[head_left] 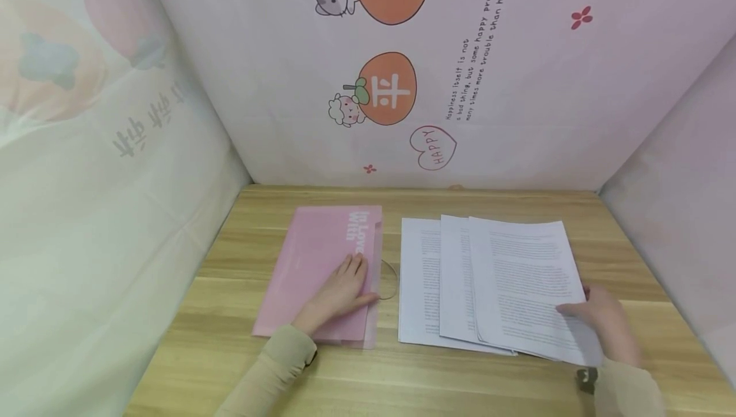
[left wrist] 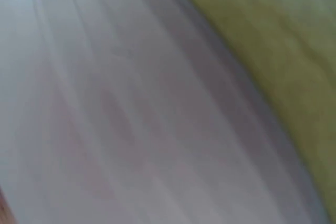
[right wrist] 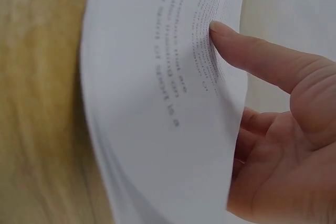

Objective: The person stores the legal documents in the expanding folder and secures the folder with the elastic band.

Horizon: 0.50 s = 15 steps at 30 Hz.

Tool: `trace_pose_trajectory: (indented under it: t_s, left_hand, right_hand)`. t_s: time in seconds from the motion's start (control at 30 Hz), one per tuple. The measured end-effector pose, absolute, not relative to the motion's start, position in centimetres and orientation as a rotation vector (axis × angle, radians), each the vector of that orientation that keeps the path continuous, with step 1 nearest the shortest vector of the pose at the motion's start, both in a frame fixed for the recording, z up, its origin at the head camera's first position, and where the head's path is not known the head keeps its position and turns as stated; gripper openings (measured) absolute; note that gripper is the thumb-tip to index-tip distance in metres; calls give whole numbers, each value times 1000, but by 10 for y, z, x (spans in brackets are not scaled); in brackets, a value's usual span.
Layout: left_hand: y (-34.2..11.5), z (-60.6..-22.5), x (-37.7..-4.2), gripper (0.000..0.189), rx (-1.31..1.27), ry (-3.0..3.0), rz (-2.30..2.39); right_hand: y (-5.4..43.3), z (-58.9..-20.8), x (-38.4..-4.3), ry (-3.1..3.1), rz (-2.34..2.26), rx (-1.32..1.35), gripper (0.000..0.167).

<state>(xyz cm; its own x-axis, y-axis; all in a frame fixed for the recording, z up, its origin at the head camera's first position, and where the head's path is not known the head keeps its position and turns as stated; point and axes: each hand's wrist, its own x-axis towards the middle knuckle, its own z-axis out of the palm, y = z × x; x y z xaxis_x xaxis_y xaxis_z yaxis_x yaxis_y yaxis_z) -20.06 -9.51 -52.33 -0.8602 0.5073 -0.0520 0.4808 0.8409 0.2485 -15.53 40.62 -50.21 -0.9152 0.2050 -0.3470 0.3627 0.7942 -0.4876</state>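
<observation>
A pink translucent document folder [head_left: 313, 244] with white lettering lies on the left of the table, a thin cord loop [head_left: 397, 281] sticking out at its right edge. My left hand [head_left: 336, 290] rests on the folder, fingers extended and thumb pointing at the right edge. The left wrist view is filled by the folder's blurred pale surface [left wrist: 131, 119]. With thumb on top and fingers beneath, my right hand [head_left: 606, 324] pinches the right edge of the rightmost stack of printed paper sheets [head_left: 517, 276]. That stack bends upward in the right wrist view, the thumb [right wrist: 252, 56] pressing its face.
Two more printed paper stacks, the middle one [head_left: 454, 270] and the left one [head_left: 416, 270], lie partly under the held one, fanned leftward. Beneath everything is a wooden table [head_left: 368, 382]. Printed cloth walls [head_left: 517, 149] enclose its back and sides.
</observation>
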Motion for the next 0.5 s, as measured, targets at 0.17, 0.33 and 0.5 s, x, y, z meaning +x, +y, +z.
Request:
trace_pose_trajectory:
  t_s: [0.17, 0.33, 0.5]
  left_hand:
    - [-94, -524, -202, 84, 782, 2913, 324]
    - [-93, -522, -202, 81, 752, 2911, 361]
    - [-92, -521, -201, 80, 743, 2908, 376]
  right_hand:
    - [402, -500, -151, 2748, -819, 430, 82]
    - [402, -501, -150, 2779, -823, 420, 74]
    - [404, -504, -149, 2813, -806, 425, 69]
